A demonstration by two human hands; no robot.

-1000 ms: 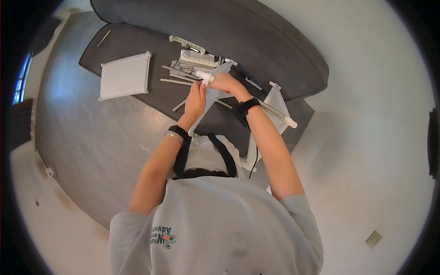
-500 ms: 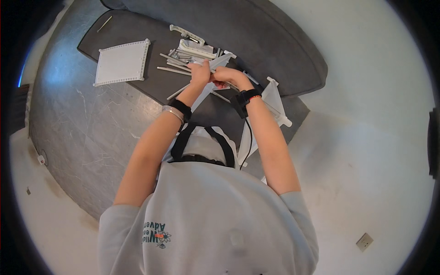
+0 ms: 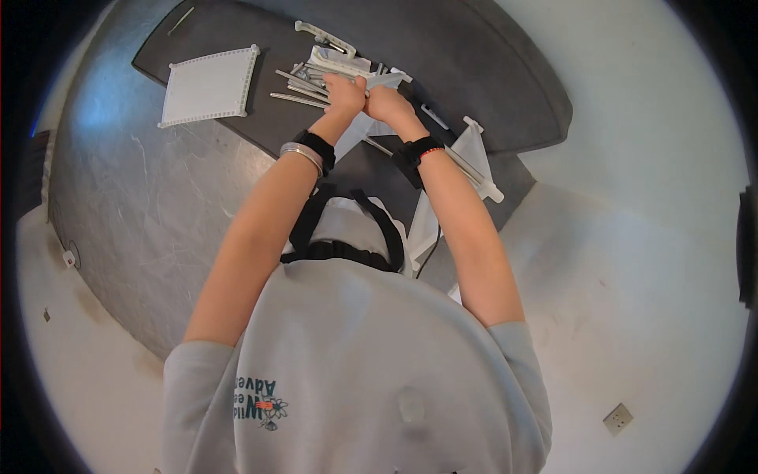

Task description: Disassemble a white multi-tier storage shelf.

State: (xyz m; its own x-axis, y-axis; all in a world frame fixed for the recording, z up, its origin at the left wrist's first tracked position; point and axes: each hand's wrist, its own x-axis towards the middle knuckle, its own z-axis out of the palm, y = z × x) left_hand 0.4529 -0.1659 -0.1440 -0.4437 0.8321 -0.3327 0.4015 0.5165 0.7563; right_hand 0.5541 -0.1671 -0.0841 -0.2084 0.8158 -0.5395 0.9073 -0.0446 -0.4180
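Pale panel at two close-set hands, grey sofa

Item one: panel [image 3: 354, 133], white, thin and smooth, faintly see-through, slanting over the sofa [image 3: 278, 47]. It shows below the hands and again just past them; its middle is covered.
Left hand [image 3: 346, 96]: curled, thumb raised, meeting the right at the panel.
Right hand [image 3: 387, 105]: curled, knuckles up. The hands are together; what either one grips is hidden, so its hold cannot be told.
Metal rods [image 3: 300, 100]: slim, silvery, straight, loosely fanned on the seat just left of the hands.
Rails [image 3: 325, 38]: two, off-white plastic, angular, lying beyond the rods.
Framed board [image 3: 208, 85]: flat, white, its edges studded, corners knobbed, well left of the hands.
Second panel [image 3: 474, 144]: white, tilted, with corner knobs, right of the right wrist.
Stick [image 3: 181, 20]: thin, yellowish, at the sofa's far left.
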